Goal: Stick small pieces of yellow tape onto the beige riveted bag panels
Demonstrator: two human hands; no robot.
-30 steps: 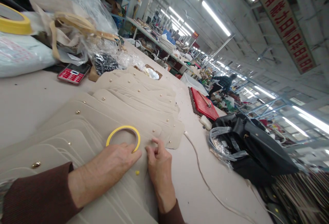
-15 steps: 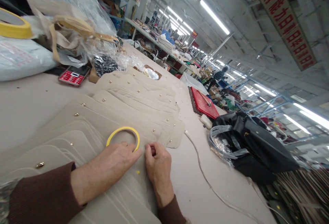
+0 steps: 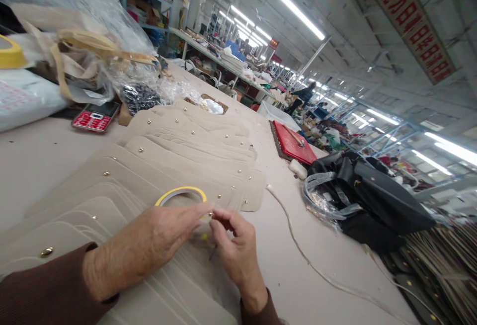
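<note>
A roll of yellow tape (image 3: 192, 190) stands tilted behind my left hand (image 3: 160, 238), whose fingers are pressed together around its near side, hiding that part. My right hand (image 3: 238, 245) is pinched close to the left fingertips; what it grips is too small to make out. A small metal stud shows between the two hands. Beneath them lies a fanned stack of beige panels (image 3: 179, 158), dotted with gold-coloured metal studs. A tiny yellow mark (image 3: 204, 237) shows on the panel below my hands.
Plastic bags and tape rolls (image 3: 9, 51) are heaped at the left, beside a red-and-black device (image 3: 95, 117). To the right lie a red board (image 3: 292, 141) with a hammer on it, a pale cord (image 3: 294, 245) and a black bag (image 3: 368, 196). Dark panels (image 3: 439, 265) are stacked lower right.
My left hand has turned and its fingers have straightened towards the right hand, the tape roll tilting flatter with it. My right hand has opened its pinch slightly and risen to meet the left fingertips.
</note>
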